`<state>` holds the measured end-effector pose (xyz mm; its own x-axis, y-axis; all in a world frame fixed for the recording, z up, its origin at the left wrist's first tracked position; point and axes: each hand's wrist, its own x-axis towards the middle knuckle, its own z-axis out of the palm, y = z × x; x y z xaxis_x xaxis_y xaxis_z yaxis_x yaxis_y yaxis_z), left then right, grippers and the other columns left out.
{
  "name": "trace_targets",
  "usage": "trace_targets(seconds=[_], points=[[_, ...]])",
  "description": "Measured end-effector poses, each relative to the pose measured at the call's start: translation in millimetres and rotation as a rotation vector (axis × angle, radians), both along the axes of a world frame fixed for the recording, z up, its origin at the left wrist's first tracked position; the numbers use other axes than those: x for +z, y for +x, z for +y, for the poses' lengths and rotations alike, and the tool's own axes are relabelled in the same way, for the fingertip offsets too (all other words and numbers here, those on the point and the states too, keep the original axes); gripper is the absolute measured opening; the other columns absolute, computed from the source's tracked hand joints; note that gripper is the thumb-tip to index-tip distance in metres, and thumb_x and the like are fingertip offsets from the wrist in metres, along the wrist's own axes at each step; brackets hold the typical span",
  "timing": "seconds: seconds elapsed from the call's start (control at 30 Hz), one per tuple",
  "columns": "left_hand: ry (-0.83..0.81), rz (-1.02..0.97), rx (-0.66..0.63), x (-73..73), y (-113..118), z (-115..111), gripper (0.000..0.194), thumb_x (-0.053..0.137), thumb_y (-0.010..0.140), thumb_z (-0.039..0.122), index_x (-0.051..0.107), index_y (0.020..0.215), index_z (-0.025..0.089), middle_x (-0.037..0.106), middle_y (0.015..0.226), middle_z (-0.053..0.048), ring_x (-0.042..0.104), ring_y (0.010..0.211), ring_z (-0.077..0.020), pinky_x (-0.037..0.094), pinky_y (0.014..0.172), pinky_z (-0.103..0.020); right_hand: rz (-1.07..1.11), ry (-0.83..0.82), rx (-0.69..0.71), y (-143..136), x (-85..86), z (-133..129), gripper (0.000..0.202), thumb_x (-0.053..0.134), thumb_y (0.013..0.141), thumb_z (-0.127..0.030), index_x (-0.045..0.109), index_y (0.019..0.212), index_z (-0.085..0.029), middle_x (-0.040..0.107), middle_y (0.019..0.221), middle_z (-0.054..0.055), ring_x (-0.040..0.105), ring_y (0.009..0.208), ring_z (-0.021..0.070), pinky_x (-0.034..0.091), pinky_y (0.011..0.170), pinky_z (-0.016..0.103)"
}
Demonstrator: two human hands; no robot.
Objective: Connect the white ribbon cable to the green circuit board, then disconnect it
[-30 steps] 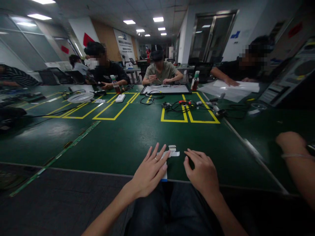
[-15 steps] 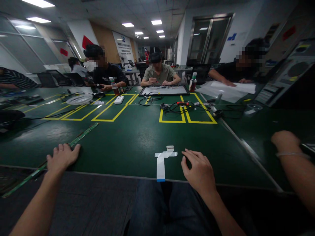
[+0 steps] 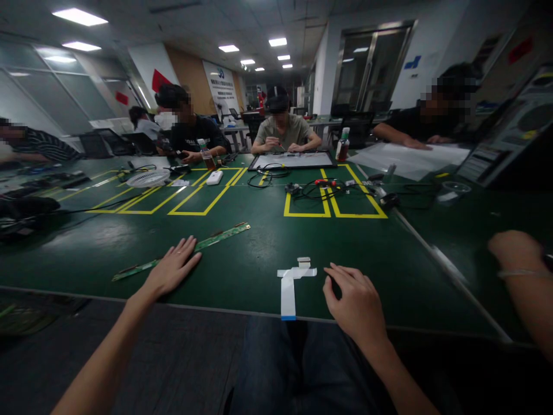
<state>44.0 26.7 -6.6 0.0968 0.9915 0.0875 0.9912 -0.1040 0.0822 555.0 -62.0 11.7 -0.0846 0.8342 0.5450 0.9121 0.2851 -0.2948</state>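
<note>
A long, narrow green circuit board (image 3: 222, 235) lies slantwise on the green table (image 3: 254, 288). Across its middle rests my left hand (image 3: 173, 268), palm down, with the fingers spread and covering part of the strip. My right hand (image 3: 355, 300) is at the table's front edge, its fingers loosely bent and the thumb apart from them, with nothing between. Just left of its fingertips lies a folded white flat cable (image 3: 288, 295) with a blue end at the table edge. A small pale connector piece (image 3: 304, 262) touches or nearly touches the cable's top.
Black cables and a red-handled tool (image 3: 325, 183) lie beyond, among yellow tape outlines. A person works at a framed panel (image 3: 294, 160) opposite. Bottles, a white box (image 3: 215, 177) and white sheets (image 3: 408, 158) stand or lie farther back. Another person's forearm (image 3: 525, 282) is at the right.
My left hand and the green board have moved right and inward, and the board now lies wholly on the table. My right hand has stayed beside the white cable.
</note>
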Motion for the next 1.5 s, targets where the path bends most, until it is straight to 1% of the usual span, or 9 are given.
trace_targets(seconds=[0.13,0.3,0.43,0.53,0.67,0.83,1.1,1.3,1.5], points=[[0.010,-0.044,-0.199,7.2,71,2,0.073,0.024,0.109,0.059,0.027,0.169,0.017,0.024,0.173,-0.010,0.022,0.162,-0.0271,0.021,0.131,-0.052,0.002,-0.007,-0.003,0,-1.1,0,0.028,0.057,0.098,-0.027,0.077,0.117,-0.021,0.078,0.124,0.009,0.069,0.113,0.0271,0.054,0.094,0.046],[-0.063,-0.147,-0.361,21.7,160,2,0.066,0.011,0.112,0.053,0.026,0.169,0.023,0.022,0.174,-0.004,0.017,0.164,-0.0216,0.016,0.133,-0.048,-0.008,-0.005,-0.006,-1,2.4,-1,0.028,0.056,0.098,-0.027,0.077,0.116,-0.021,0.077,0.126,0.010,0.067,0.120,0.0282,0.054,0.096,0.045],[-0.084,-0.193,-0.527,26.4,217,-1,0.063,0.013,0.113,0.053,0.025,0.169,0.025,0.020,0.175,-0.002,0.014,0.164,-0.0212,0.013,0.134,-0.047,-0.086,-0.049,0.134,-2,10.2,-2,0.042,0.054,0.101,-0.027,0.065,0.141,-0.020,0.069,0.142,0.009,0.058,0.137,0.0281,0.052,0.105,0.045],[-0.050,-0.204,-0.569,24.9,244,-2,0.065,0.017,0.113,0.054,0.028,0.168,0.023,0.021,0.175,-0.005,0.015,0.164,-0.0240,0.015,0.133,-0.049,-0.135,-0.092,0.264,-3,12.8,-1,0.055,0.055,0.101,-0.029,0.051,0.156,-0.021,0.060,0.153,0.009,0.053,0.144,0.0279,0.049,0.111,0.047],[0.017,-0.207,-0.590,23.8,254,-4,0.064,0.023,0.112,0.055,0.030,0.168,0.023,0.023,0.174,-0.007,0.016,0.164,-0.0255,0.017,0.133,-0.052,-0.149,-0.115,0.323,-4,10.7,3,0.055,0.055,0.102,-0.030,0.050,0.156,-0.024,0.059,0.154,0.010,0.054,0.144,0.0288,0.048,0.112,0.051],[0.124,-0.219,-0.636,33.0,254,-11,0.062,0.031,0.112,0.052,0.035,0.165,0.022,0.017,0.176,-0.007,0.010,0.165,-0.0238,0.013,0.134,-0.051,-0.144,-0.110,0.355,-4,10.1,3,0.048,0.054,0.103,-0.025,0.057,0.150,-0.024,0.062,0.151,0.009,0.055,0.144,0.0257,0.049,0.112,0.048],[0.039,-0.230,-0.769,36.7,256,-16,0.060,0.034,0.112,0.049,0.045,0.160,0.015,0.039,0.168,-0.011,0.030,0.160,-0.0220,0.026,0.132,-0.044,-0.121,-0.116,0.299,-5,10.8,0,0.037,0.053,0.102,-0.023,0.066,0.137,-0.020,0.066,0.146,0.009,0.059,0.138,0.0262,0.050,0.111,0.047],[0.034,-0.237,-0.769,35.3,255,-15,0.061,0.036,0.111,0.051,0.042,0.162,0.019,0.039,0.168,-0.008,0.030,0.160,-0.0226,0.029,0.131,-0.045,-0.157,-0.128,0.355,-5,12.8,1,0.054,0.051,0.102,-0.023,0.049,0.156,-0.023,0.059,0.154,0.009,0.055,0.143,0.0266,0.050,0.112,0.049],[0.046,-0.226,-0.791,35.9,254,-15,0.061,0.037,0.110,0.053,0.045,0.161,0.021,0.038,0.169,-0.008,0.029,0.161,-0.0238,0.026,0.132,-0.046,-0.118,-0.111,0.325,-6,13.2,2,0.054,0.051,0.101,-0.023,0.050,0.155,-0.023,0.058,0.155,0.010,0.055,0.142,0.0264,0.050,0.112,0.048]])
